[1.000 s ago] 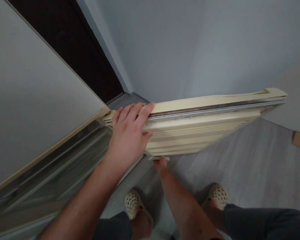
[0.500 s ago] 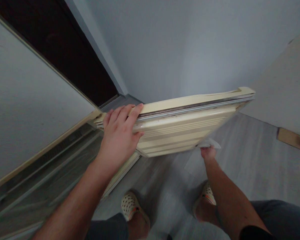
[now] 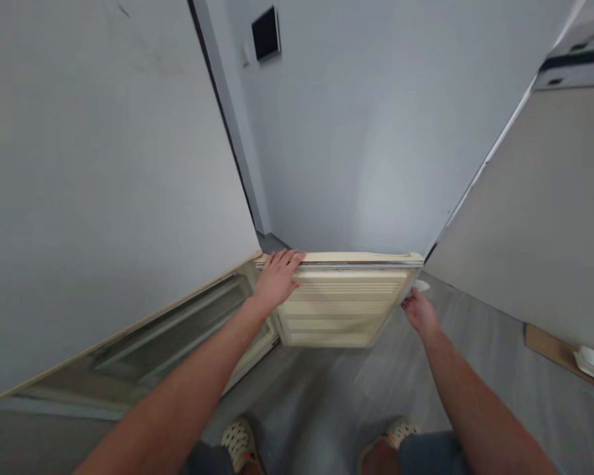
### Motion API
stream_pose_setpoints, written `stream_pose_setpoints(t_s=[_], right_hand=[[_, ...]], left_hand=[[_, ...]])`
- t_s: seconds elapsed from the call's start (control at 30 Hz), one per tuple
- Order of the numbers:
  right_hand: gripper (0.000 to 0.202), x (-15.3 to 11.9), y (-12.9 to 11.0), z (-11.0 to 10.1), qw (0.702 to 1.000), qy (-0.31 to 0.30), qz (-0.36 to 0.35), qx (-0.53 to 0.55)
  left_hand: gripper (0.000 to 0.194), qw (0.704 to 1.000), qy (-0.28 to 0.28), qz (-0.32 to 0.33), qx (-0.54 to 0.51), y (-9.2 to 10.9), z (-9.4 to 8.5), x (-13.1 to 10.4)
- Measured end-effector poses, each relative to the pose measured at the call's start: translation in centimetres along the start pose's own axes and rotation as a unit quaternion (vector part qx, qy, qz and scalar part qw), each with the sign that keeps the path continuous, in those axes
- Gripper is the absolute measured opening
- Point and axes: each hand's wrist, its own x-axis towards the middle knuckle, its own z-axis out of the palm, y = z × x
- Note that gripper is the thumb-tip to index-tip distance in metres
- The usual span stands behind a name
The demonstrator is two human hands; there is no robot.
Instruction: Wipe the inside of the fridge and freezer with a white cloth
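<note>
A cream, ribbed fridge door (image 3: pixel 341 310) stands swung out in front of me, hinged at the left to a large pale cabinet (image 3: pixel 103 171). My left hand (image 3: pixel 278 274) lies over the door's top edge near the hinge, fingers curled onto it. My right hand (image 3: pixel 418 309) is at the door's free right edge, pinching a small white cloth or wipe (image 3: pixel 422 285) against it. Both forearms reach forward from the bottom of the view.
Below the cabinet's left side an open compartment with glass-like shelves (image 3: pixel 178 336) shows. A grey wall with a dark panel (image 3: pixel 266 33) is behind. A counter side (image 3: pixel 539 218) rises at right, with cardboard (image 3: pixel 549 346) on the grey floor. My feet in perforated clogs (image 3: pixel 240 439) stand below.
The view has risen and pulled back. My right hand has slid from under the door's lower left part to its right edge. The left hand stays on the top edge.
</note>
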Motion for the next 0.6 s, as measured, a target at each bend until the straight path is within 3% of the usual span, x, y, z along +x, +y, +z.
stream_pose_setpoints(t_s=[0.1, 0.17, 0.27, 0.33, 0.4, 0.47, 0.53, 0.6], right_hand=[[0.017, -3.2, -3.6, 1.8, 0.998, -0.022, -0.011, -0.061], [0.020, -5.8, -4.6, 1.6, 0.994, -0.022, -0.026, -0.105], [0.032, -9.9, -4.7, -0.6, 0.990, -0.020, -0.033, -0.138], [0.037, -12.7, -4.1, -2.8, 0.991, -0.018, -0.026, -0.134], [0.037, -15.3, -3.3, -5.0, 0.989, -0.029, -0.002, -0.144], [0.032, -18.0, -2.3, -6.5, 0.981, -0.058, 0.040, -0.180], [0.031, -20.7, -1.3, -7.2, 0.968, -0.099, 0.085, -0.216], [0.033, -23.5, -0.2, -7.1, 0.953, -0.149, 0.115, -0.238]], left_hand=[[0.098, 0.999, -0.012, -0.035, -0.008, 1.8, -1.2, -0.6], [0.095, 0.996, 0.011, -0.075, -0.055, 4.1, -1.5, -2.7], [0.091, 0.981, 0.016, -0.104, -0.166, 8.7, -0.1, -9.2], [0.097, 0.972, -0.033, -0.117, -0.202, 12.0, 2.4, -15.3], [0.111, 0.915, -0.139, -0.155, -0.346, 14.8, 5.7, -21.5], [0.118, 0.864, -0.198, -0.138, -0.442, 17.2, 8.9, -26.5], [0.140, 0.811, -0.270, -0.127, -0.504, 19.4, 11.0, -29.2], [0.153, 0.750, -0.310, -0.139, -0.567, 21.4, 11.8, -29.9]])
